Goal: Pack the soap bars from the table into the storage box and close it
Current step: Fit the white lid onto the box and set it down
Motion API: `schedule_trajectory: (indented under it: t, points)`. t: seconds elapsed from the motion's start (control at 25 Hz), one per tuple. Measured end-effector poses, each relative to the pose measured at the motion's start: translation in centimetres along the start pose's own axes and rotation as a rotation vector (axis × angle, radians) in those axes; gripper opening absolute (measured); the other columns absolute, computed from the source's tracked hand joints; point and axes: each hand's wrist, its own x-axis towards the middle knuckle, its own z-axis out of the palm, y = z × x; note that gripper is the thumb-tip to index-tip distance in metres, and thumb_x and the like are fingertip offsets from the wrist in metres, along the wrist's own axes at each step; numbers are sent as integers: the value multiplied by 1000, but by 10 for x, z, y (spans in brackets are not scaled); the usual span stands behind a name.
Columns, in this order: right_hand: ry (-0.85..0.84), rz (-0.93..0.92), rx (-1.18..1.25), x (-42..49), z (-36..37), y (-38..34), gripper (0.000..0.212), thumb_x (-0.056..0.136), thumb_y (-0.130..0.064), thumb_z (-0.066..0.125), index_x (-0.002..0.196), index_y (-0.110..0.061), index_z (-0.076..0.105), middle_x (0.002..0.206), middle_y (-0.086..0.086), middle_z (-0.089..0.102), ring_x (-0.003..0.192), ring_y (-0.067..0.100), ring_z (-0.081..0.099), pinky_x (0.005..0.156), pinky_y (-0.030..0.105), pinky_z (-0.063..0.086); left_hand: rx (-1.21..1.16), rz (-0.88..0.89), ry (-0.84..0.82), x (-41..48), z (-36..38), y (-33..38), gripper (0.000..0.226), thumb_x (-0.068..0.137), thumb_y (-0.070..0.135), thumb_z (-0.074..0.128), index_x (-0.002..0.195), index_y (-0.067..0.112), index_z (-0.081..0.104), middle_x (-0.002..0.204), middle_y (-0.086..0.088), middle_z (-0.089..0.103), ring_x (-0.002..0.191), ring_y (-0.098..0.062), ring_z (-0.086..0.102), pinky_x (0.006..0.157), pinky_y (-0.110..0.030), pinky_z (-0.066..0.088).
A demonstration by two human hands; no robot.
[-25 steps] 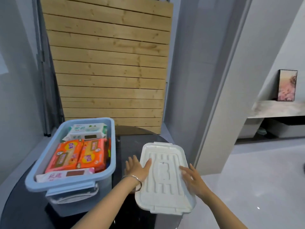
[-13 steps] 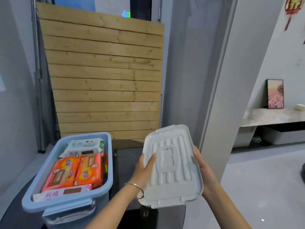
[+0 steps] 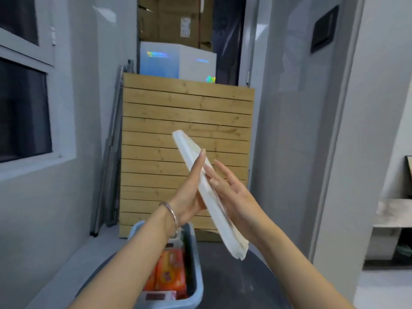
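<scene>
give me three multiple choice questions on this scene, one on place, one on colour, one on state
1. Where is the lid?
A. on the box
B. held up between both hands
C. on the floor

2. What colour is the box?
A. light blue
B. red
C. black

3. What state is the box in?
A. closed
B. open with soap bars inside
C. open and empty

Answers:
1 B: the left hand and right hand press it from either side, edge-on.
2 A: its rim is pale blue.
3 B: orange soap bars show inside.
</scene>
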Motion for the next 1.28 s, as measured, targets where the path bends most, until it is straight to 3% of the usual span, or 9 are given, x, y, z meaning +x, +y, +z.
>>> schedule_trajectory:
  t: [0.12, 0.28, 0.36, 0.44, 0.6, 0.88, 1.0, 1.16, 1.28]
  points:
    - [-8, 31, 126, 20, 22, -1, 53, 77, -36, 67, 128, -36, 49, 133, -15, 60, 124, 4, 55, 109, 30, 38, -89, 18, 139, -16, -38, 5, 55, 83, 62, 46, 119, 23, 61, 111, -5, 72, 102, -21, 69, 75, -32, 57]
    - [304, -41, -300, 34, 22, 20, 28, 91, -25, 59, 117, -35, 57, 133, -11, 57, 118, -7, 53, 97, 14, 42, -165, -6, 264, -26, -90, 7, 52, 86, 56, 47, 120, 19, 61, 115, -7, 70, 108, -25, 65, 93, -40, 49]
    - [410, 36, -417, 35, 10, 42, 39, 91, -30, 59, 129, -30, 52, 138, -10, 50, 128, 7, 46, 105, 28, 40, -167, -28, 279, -31, -116, 6, 48, 88, 53, 47, 117, 18, 64, 112, -8, 71, 105, -25, 66, 92, -40, 49]
    - [358, 256, -251, 33, 1, 65, 53, 90, -37, 58, 138, -20, 45, 141, -2, 51, 127, 20, 51, 103, 40, 44, -176, -77, 270, -35, -136, -4, 40, 90, 46, 47, 107, 17, 69, 100, -8, 75, 91, -23, 70, 81, -36, 54]
    - [242, 588, 76, 29, 12, 109, 42, 94, -33, 53, 128, -9, 56, 118, 17, 68, 108, 37, 65, 99, 53, 48, -54, -165, 461, -35, -163, -51, 29, 88, 34, 57, 100, 11, 70, 85, -9, 74, 76, -25, 68, 68, -33, 54]
    - [370, 691, -73, 24, 23, 157, 35, 96, -16, 45, 131, -14, 51, 113, 12, 66, 101, 31, 65, 83, 40, 53, 250, -308, 579, -26, -195, -112, 26, 94, 23, 44, 109, 9, 60, 81, -2, 63, 71, -17, 59, 60, -25, 44]
    - [347, 739, -129, 26, 26, 168, 35, 97, -16, 44, 131, -15, 50, 111, 8, 65, 99, 27, 64, 82, 40, 53, 181, -338, 575, -32, -200, -127, 20, 96, 24, 43, 110, 16, 54, 84, 2, 61, 72, -15, 59, 57, -24, 44]
    - [317, 719, -147, 27, 26, 172, 30, 98, -18, 43, 127, -19, 51, 97, -1, 64, 86, 18, 63, 60, 29, 47, 105, -334, 555, -33, -202, -129, 20, 96, 25, 44, 114, 19, 49, 93, -2, 61, 79, -19, 60, 68, -28, 49]
    - [311, 699, -132, 17, 24, 178, 20, 99, -20, 42, 112, -28, 55, 103, 0, 67, 93, 21, 66, 64, 31, 51, 126, -321, 562, -37, -199, -138, 22, 96, 24, 44, 116, 18, 50, 94, -2, 61, 80, -19, 60, 67, -28, 48]
